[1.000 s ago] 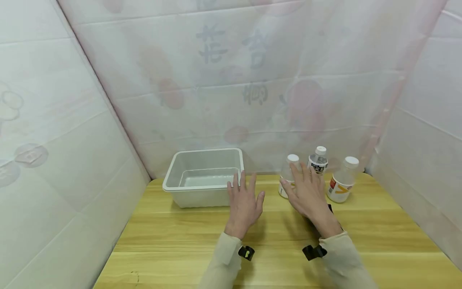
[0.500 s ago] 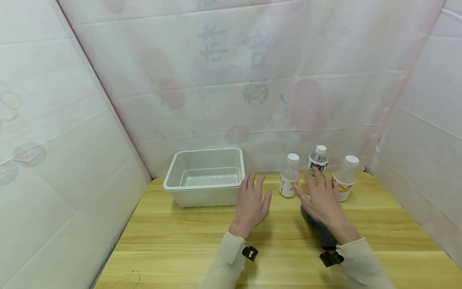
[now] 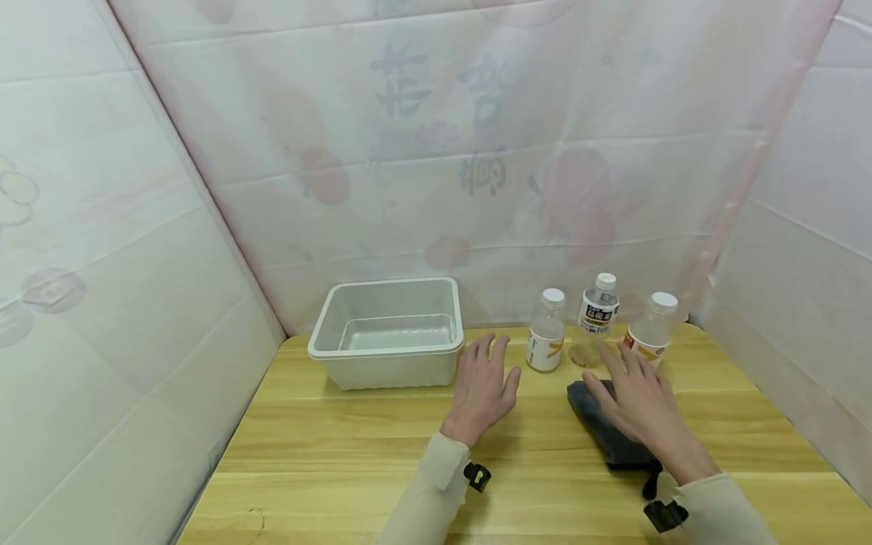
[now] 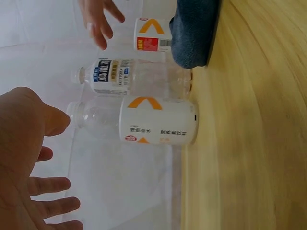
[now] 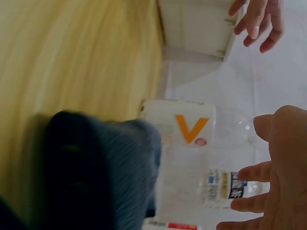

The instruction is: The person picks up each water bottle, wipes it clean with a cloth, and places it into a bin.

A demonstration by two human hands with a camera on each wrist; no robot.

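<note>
My left hand [image 3: 480, 390] hovers above the table beside the right end of a pale grey plastic tub [image 3: 391, 371], fingers spread, holding nothing. My right hand [image 3: 647, 409] is also spread and holds nothing. It is over a dark blue-grey fabric item [image 3: 594, 424], long and soft-looking with a small black loop at its near end, and partly hides it. Behind stand three clear bottles with white caps: a left bottle [image 3: 545, 344] with an orange mark, a middle bottle [image 3: 599, 312] with a black-and-white label, and a right bottle [image 3: 650, 333], partly covered by my right fingers.
The wooden table [image 3: 341, 469] has its back edge near a hanging pale curtain [image 3: 381, 204]. Similar sheets close off the left and right sides. The tub's inside shows bare. A black strap [image 3: 666, 516] sits at my right wrist and another [image 3: 478, 477] at my left.
My right hand has moved right and towards me, uncovering the left and middle bottles and more of the dark fabric item. My left hand has drifted slightly right, away from the tub.
</note>
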